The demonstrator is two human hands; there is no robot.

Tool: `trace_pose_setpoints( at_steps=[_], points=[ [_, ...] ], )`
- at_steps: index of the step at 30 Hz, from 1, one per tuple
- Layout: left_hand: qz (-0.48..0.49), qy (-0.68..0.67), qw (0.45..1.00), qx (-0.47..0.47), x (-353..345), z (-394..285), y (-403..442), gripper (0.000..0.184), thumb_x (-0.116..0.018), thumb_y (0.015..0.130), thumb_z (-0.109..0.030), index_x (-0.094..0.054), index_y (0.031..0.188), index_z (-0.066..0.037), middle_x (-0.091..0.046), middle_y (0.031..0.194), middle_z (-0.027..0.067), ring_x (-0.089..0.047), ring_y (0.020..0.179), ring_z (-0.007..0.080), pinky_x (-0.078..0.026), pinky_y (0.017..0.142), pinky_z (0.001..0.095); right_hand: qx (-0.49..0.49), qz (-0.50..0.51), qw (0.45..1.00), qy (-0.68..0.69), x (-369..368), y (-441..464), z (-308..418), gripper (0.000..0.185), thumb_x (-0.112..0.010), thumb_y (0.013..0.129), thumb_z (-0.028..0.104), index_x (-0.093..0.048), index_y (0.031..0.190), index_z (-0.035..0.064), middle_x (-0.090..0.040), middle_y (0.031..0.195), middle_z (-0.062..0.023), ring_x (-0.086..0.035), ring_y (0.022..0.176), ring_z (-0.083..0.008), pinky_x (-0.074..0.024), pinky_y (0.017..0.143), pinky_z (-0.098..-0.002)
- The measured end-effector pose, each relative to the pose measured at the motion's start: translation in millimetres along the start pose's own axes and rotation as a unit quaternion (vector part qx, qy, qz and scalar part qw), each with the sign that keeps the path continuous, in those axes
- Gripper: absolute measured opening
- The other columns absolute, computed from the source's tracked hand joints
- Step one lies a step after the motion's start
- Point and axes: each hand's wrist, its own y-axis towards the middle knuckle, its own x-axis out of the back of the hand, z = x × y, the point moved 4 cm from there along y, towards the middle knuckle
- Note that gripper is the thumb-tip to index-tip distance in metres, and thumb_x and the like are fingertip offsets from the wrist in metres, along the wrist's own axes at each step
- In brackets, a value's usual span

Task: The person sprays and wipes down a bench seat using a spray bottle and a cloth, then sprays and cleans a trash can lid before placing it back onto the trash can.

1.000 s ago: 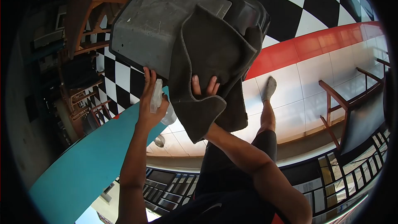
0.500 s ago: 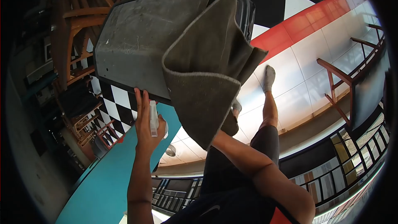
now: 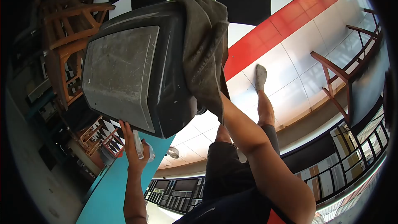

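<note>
A large black casing [image 3: 170, 74] with a scuffed grey panel [image 3: 120, 66] is in front of me, tilted in the view. My left hand [image 3: 133, 155] is closed around a whitish, partly clear spray bottle [image 3: 139, 143], most of it hidden by the palm. Its extended fingertips are at the casing's lower edge. A dark grey-brown cloth [image 3: 203, 45] hangs in folds over the casing's right side. My right forearm [image 3: 244, 128] runs up under it; the cloth covers my right hand and moves with it, the fingers unseen.
Wooden chairs [image 3: 78, 37] stand at the left. Below them is a turquoise surface [image 3: 112, 182]. Black-and-white checkered tiles [image 3: 244, 0], a red strip [image 3: 265, 41] and pale tiles [image 3: 273, 74] cover the floor. A dark railing [image 3: 352, 157] and a wooden-legged piece of furniture [image 3: 336, 68] are at the right.
The cloth, spread up over the casing's right part before, has swung right and now hangs bunched, uncovering more of the casing. My left hand and the casing appear lower and further left.
</note>
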Motion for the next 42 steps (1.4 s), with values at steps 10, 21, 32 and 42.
trace_pose_setpoints(
  at_steps=[10, 21, 32, 42],
  points=[
    [-0.025, 0.046, 0.998, -0.017, -5, -3, 14, 0.086, -0.052, 0.079, 0.005, -0.014, 0.156, 0.005, -0.009, 0.162, 0.0294, -0.012, 0.150, 0.0442, -0.021, 0.118, 0.0505, 0.037, 0.051, 0.997, 0.034, 6, 121, -40, 0.053, -0.062, 0.088, 0.034, -0.057, 0.133, 0.0060, -0.050, 0.140, -0.0188, -0.037, 0.139, -0.0381, -0.0236, 0.111, -0.0666],
    [-0.044, 0.036, 0.997, -0.051, -4, -3, 11, 0.087, -0.054, 0.079, 0.005, -0.015, 0.156, 0.003, -0.004, 0.162, 0.0311, -0.021, 0.146, 0.0489, -0.038, 0.110, 0.0470, 0.041, 0.052, 0.998, 0.019, -18, -130, 77, 0.051, -0.060, 0.087, 0.033, -0.060, 0.131, 0.0066, -0.050, 0.141, -0.0197, -0.035, 0.140, -0.0415, -0.0230, 0.110, -0.0688],
    [-0.113, -0.001, 0.994, 0.004, -7, -7, 6, 0.091, -0.061, 0.071, 0.008, -0.026, 0.155, -0.004, -0.016, 0.162, 0.0233, -0.052, 0.127, 0.0447, -0.056, 0.092, 0.0437, 0.164, 0.050, 0.975, -0.142, -33, -98, 118, 0.049, -0.058, 0.087, 0.032, -0.062, 0.129, 0.0072, -0.049, 0.142, -0.0206, -0.033, 0.141, -0.0449, -0.0224, 0.109, -0.0709],
    [-0.128, -0.024, 0.991, -0.033, -7, -1, 3, 0.085, -0.055, 0.072, 0.008, -0.031, 0.152, -0.006, -0.021, 0.162, 0.0191, -0.047, 0.133, 0.0429, -0.051, 0.103, 0.0450, 0.076, -0.006, 0.958, -0.275, -10, -54, 180, 0.060, -0.062, 0.086, 0.026, -0.052, 0.138, -0.0007, -0.017, 0.160, -0.0238, -0.026, 0.139, -0.0572, -0.0196, 0.109, -0.0727]
  ],
)
